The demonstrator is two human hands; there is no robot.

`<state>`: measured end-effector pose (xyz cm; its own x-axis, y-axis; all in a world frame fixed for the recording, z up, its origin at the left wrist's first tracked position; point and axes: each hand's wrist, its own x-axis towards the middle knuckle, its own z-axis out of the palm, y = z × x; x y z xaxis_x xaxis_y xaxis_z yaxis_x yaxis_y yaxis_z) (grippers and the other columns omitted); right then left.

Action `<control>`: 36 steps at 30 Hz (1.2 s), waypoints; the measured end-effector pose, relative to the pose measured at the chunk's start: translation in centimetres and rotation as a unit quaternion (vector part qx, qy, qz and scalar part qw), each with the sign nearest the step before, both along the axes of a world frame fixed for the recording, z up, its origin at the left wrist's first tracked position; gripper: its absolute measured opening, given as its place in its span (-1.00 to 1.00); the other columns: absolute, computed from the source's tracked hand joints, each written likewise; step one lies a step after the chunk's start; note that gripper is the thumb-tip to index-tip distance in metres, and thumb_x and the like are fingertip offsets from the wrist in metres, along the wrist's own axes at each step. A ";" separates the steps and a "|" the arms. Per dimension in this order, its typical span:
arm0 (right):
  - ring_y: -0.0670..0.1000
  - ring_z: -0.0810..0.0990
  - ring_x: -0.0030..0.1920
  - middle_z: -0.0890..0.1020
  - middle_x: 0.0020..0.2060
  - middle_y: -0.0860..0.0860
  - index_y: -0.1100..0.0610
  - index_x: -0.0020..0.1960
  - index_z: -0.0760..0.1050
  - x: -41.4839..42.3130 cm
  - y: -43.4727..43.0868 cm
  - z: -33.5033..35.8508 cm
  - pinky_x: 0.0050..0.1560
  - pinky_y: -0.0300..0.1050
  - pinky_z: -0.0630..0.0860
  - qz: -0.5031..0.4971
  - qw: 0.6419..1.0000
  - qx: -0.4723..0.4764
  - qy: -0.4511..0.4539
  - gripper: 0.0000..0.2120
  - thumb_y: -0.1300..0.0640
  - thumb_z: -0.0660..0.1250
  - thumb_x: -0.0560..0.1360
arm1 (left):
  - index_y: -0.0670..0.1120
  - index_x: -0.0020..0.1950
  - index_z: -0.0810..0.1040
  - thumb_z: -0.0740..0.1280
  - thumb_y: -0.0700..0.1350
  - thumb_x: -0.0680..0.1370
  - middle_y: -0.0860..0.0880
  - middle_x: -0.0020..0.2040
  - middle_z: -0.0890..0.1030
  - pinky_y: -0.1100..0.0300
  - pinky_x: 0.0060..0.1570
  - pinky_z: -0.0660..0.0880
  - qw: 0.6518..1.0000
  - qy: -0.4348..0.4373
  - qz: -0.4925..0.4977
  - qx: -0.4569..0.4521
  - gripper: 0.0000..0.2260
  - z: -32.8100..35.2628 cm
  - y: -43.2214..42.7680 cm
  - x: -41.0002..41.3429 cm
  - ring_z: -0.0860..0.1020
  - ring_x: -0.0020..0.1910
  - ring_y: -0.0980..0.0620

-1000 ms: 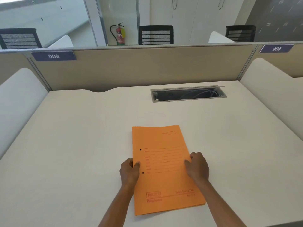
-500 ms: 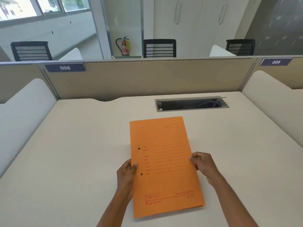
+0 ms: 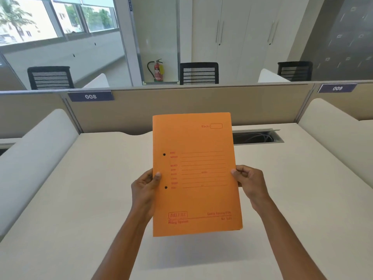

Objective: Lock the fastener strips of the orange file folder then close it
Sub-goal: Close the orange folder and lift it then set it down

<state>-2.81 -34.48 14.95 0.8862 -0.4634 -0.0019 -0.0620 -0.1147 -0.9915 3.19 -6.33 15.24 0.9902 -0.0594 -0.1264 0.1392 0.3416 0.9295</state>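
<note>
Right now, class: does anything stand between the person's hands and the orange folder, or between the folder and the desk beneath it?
Nothing visible does. The left hand and the right hand already grip the orange folder by its side edges, holding it closed above the desk. The desk surface beneath it is bare except for its shadow.

A smooth cream-white tabletop [image 3: 80,199] with a rectangular metal-framed cable slot [image 3: 258,136] recessed near its far edge, cables inside.

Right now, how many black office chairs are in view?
3, all beyond the partition: one at left by the windows, one in the middle beside the fire extinguisher, one at right. Others may be hidden behind the partition.
</note>
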 end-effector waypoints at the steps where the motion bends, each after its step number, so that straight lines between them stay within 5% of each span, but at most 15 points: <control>1: 0.00 0.73 -0.17 0.75 -0.13 0.03 0.15 0.07 0.65 0.0 0.1 0.0 -0.26 -0.23 0.62 -0.001 1.000 -0.003 0.001 -0.85 0.20 0.32 0.57 | -0.17 0.11 0.63 0.37 -0.17 0.53 -0.17 0.02 0.70 -0.06 -0.15 0.65 1.000 0.000 0.000 -0.002 -0.82 0.0 0.1 0.0 0.68 -0.05 -0.18; 16: -0.01 0.72 -0.14 0.73 -0.11 -0.01 0.09 0.05 0.63 1.9 1.7 -0.8 -0.24 -0.24 0.60 0.029 0.998 -0.028 0.056 -0.85 0.17 0.28 0.60 | -0.20 0.09 0.63 0.42 -0.17 0.51 -0.19 -0.02 0.70 -0.14 -0.11 0.63 0.999 0.029 0.035 0.006 -0.81 -2.3 1.7 1.7 0.68 -0.07 -0.23; 20: 0.00 0.69 -0.10 0.71 -0.10 -0.03 0.09 0.03 0.64 5.2 2.8 -1.7 -0.21 -0.21 0.58 0.039 0.993 -0.058 0.093 -0.83 0.16 0.26 0.61 | -0.17 0.05 0.65 0.44 -0.15 0.51 -0.18 -0.08 0.71 -0.17 -0.09 0.62 0.995 0.048 0.073 0.049 -0.84 -3.7 2.6 4.6 0.69 -0.11 -0.22; 25: -0.01 0.67 -0.14 0.69 -0.16 -0.02 0.09 -0.08 0.64 11.6 4.4 -3.3 -0.28 -0.27 0.52 0.011 0.988 -0.106 0.108 -0.87 0.21 0.32 0.57 | -0.15 -0.06 0.66 0.35 -0.20 0.57 -0.13 -0.15 0.71 0.02 -0.22 0.64 0.988 0.044 0.105 0.108 -0.91 -4.6 3.4 9.8 0.68 -0.18 -0.15; 32: 0.04 0.68 -0.19 0.70 -0.25 0.01 0.15 -0.15 0.69 20.3 6.6 -7.9 -0.03 0.08 0.65 -0.017 0.979 -0.147 0.137 -0.93 0.26 0.43 0.47 | -0.09 -0.02 0.68 0.32 -0.16 0.58 -0.04 -0.17 0.71 -0.04 -0.12 0.64 0.963 0.041 0.138 0.229 -0.86 -8.5 4.9 18.6 0.68 -0.22 -0.07; 36: 0.07 0.68 -0.10 0.72 -0.16 0.08 0.22 -0.06 0.70 24.4 7.3 -11.2 0.06 0.03 0.62 -0.028 0.976 -0.162 0.144 -0.91 0.25 0.47 0.44 | -0.09 -0.12 0.68 0.33 -0.19 0.56 -0.03 -0.22 0.69 0.05 -0.12 0.61 0.944 0.038 0.165 0.283 -0.86 -11.7 5.2 22.1 0.66 -0.23 -0.06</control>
<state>21.60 -27.16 3.76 0.8440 -0.5283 -0.0928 -0.3476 -0.4069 -0.8448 25.26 -1.13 3.56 0.9297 0.3496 -0.1158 0.1845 -0.1698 0.9681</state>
